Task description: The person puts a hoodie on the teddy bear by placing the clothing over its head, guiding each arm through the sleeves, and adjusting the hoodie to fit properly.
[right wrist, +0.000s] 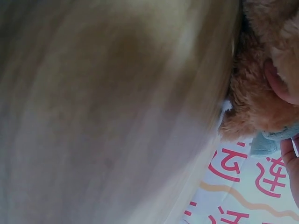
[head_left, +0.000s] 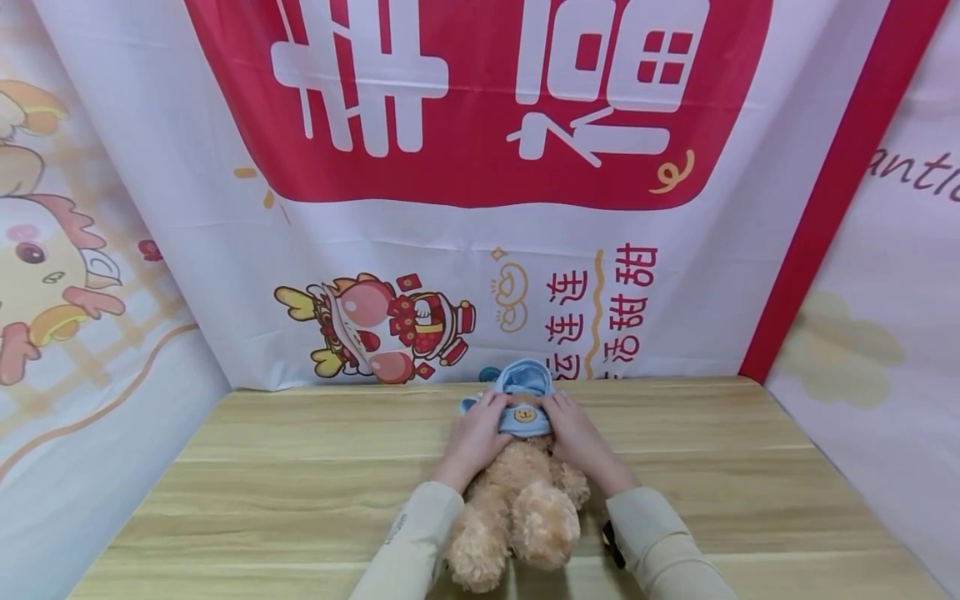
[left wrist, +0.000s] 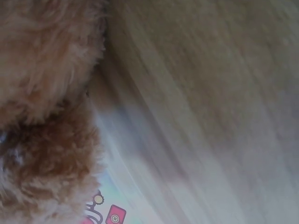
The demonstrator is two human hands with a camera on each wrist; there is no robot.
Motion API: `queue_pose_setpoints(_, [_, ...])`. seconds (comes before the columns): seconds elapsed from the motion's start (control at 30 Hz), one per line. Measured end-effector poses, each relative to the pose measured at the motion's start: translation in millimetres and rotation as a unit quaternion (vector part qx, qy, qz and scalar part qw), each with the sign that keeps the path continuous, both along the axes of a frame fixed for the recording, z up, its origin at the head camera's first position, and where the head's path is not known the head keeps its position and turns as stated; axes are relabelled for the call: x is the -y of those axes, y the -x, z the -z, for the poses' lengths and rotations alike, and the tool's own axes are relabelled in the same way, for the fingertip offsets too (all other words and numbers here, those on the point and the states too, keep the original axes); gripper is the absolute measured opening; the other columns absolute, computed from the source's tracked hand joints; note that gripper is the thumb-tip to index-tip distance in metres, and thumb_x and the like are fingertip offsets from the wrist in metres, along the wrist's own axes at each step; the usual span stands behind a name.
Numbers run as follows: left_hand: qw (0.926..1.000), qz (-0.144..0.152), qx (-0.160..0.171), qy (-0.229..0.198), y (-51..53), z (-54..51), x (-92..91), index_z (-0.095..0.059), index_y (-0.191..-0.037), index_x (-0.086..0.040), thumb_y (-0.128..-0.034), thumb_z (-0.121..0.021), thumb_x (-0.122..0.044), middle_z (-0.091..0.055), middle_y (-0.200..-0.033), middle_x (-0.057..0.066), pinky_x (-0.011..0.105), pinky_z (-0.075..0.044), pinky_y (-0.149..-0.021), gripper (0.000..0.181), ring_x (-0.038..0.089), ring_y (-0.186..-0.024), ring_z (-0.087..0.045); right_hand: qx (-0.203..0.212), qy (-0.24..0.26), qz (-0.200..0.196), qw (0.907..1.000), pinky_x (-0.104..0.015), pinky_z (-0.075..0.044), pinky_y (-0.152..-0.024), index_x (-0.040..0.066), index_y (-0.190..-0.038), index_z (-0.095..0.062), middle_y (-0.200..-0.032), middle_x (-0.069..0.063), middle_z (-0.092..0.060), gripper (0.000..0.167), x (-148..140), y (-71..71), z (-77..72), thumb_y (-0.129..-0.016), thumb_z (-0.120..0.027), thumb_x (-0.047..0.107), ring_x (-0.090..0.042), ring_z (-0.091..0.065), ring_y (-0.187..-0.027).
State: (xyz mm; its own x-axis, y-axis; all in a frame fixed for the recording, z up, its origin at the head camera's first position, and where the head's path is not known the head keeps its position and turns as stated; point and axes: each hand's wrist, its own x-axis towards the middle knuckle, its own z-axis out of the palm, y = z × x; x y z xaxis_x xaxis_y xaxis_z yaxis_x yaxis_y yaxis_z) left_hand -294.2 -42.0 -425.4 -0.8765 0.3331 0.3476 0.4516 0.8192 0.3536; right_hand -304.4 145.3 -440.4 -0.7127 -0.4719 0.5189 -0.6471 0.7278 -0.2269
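Observation:
A light brown plush toy lies on the wooden table, legs toward the person, with a blue cap bearing a small bear face at its far end. The left hand grips the cap's left side and the right hand its right side. Brown fur fills the left of the left wrist view, where no hand shows. In the right wrist view, part of the right hand is at the blue cloth, beside the fur.
The wooden table reaches back to a white and red printed cloth hanging behind it. Printed cloths also hang at the left and right. A dark object is at the right sleeve's cuff.

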Motion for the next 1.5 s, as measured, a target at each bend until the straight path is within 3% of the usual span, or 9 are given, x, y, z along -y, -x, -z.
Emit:
queue_pose_setpoints(0.23, [0.9999, 0.0, 0.004, -0.009, -1.5, -1.4, -1.7, -0.057, -0.112, -0.015, -0.0832, -0.073, -0.02, -0.054, -0.119, 0.006, 0.045, -0.052, -0.08, 0.033, 0.027, -0.109, -0.057, -0.024, 0.017, -0.013, 0.9995, -0.048, -0.052, -0.084, -0.004, -0.111, -0.056, -0.108, -0.025, -0.051, 0.061, -1, 0.3, 0.5, -0.054, -0.061, -0.024, -0.035, -0.056, -0.096])
queue_pose_setpoints(0.5, [1.0, -0.007, -0.005, -0.004, -2.8, -0.1, -2.2, -0.056, -0.106, -0.015, -0.0817, -0.072, -0.016, -0.054, -0.117, 0.006, 0.043, -0.052, -0.079, 0.029, 0.026, -0.105, -0.058, 0.003, 0.014, -0.014, 0.9998, -0.046, -0.052, -0.087, 0.0, -0.111, -0.053, -0.109, -0.021, -0.052, 0.058, 0, -2.2, -0.8, -0.058, -0.06, -0.024, -0.033, -0.058, -0.097])
queue_pose_setpoints(0.67, [0.9994, 0.0, -0.034, -0.003, -3.9, -0.2, -3.4, -0.056, -0.094, -0.014, -0.0761, -0.075, -0.01, -0.056, -0.115, 0.007, 0.043, -0.053, -0.072, 0.027, 0.028, -0.1, -0.06, -0.042, 0.018, -0.021, 0.9987, -0.042, -0.053, -0.077, 0.001, -0.103, -0.054, -0.1, -0.018, -0.054, 0.052, -2, -3.0, 0.8, -0.056, -0.062, -0.022, -0.029, -0.057, -0.087])
queue_pose_setpoints(0.8, [0.9961, -0.018, -0.034, -0.08, -2.8, 5.6, -4.3, -0.052, -0.099, -0.011, -0.0733, -0.076, -0.005, -0.048, -0.118, 0.014, 0.042, -0.053, -0.07, 0.036, 0.031, -0.091, -0.061, -0.071, 0.021, -0.023, 0.997, -0.037, -0.051, -0.069, 0.003, -0.094, -0.054, -0.092, -0.013, -0.053, 0.048, -4, -2.7, 3.4, -0.054, -0.064, -0.021, -0.022, -0.053, -0.079])
queue_pose_setpoints(0.93, [0.9826, -0.056, -0.026, -0.175, -0.3, 15.0, -3.1, -0.043, -0.099, -0.005, -0.0702, -0.079, -0.008, -0.038, -0.106, 0.014, 0.034, -0.049, -0.064, 0.047, 0.024, -0.082, -0.052, -0.066, 0.05, -0.018, 0.9964, -0.038, -0.052, -0.071, 0.0, -0.099, -0.051, -0.097, -0.016, -0.048, 0.053, -5, -2.9, 6.3, -0.053, -0.066, -0.022, -0.025, -0.054, -0.083])
queue_pose_setpoints(1.0, [0.9804, -0.058, -0.027, -0.186, 0.4, 18.7, -1.1, -0.042, -0.092, -0.004, -0.0696, -0.08, -0.01, -0.039, -0.098, 0.013, 0.031, -0.047, -0.066, 0.045, 0.02, -0.08, -0.047, -0.063, 0.06, -0.005, 0.9962, -0.039, -0.052, -0.072, -0.003, -0.103, -0.046, -0.101, -0.02, -0.044, 0.057, -5, -2.8, 7.9, -0.053, -0.067, -0.021, -0.028, -0.054, -0.086])
queue_pose_setpoints(1.13, [0.9848, -0.032, -0.017, -0.17, -0.2, 20.6, 6.7, -0.048, -0.086, -0.005, -0.072, -0.079, -0.012, -0.049, -0.089, 0.009, 0.032, -0.045, -0.071, 0.035, 0.019, -0.081, -0.049, -0.066, 0.054, 0.022, 0.9961, -0.041, -0.051, -0.074, -0.003, -0.099, -0.043, -0.1, -0.02, -0.042, 0.058, -3, -0.4, 9.6, -0.051, -0.072, -0.017, -0.03, -0.051, -0.087])
queue_pose_setpoints(1.27, [0.9871, -0.008, 0.001, -0.16, -0.6, 19.7, 14.4, -0.053, -0.091, -0.007, -0.078, -0.077, -0.016, -0.057, -0.094, 0.009, 0.035, -0.049, -0.076, 0.029, 0.02, -0.085, -0.056, -0.047, 0.037, 0.018, 0.998, -0.047, -0.049, -0.085, -0.005, -0.106, -0.052, -0.104, -0.021, -0.053, 0.059, -3, 1.2, 9.2, -0.054, -0.079, -0.012, -0.036, -0.054, -0.096])
queue_pose_setpoints(1.5, [0.9877, 0.063, -0.01, -0.143, 2.0, 20.6, 30.8, -0.058, -0.09, -0.006, -0.0865, -0.066, -0.01, -0.064, -0.095, 0.008, 0.037, -0.05, -0.083, 0.009, 0.023, -0.092, -0.062, 0.074, 0.04, 0.009, 0.9964, -0.049, -0.046, -0.099, -0.007, -0.13, -0.049, -0.126, -0.024, -0.057, 0.067, -5, -2.4, 5.0, -0.068, -0.077, -0.01, -0.04, -0.056, -0.116])
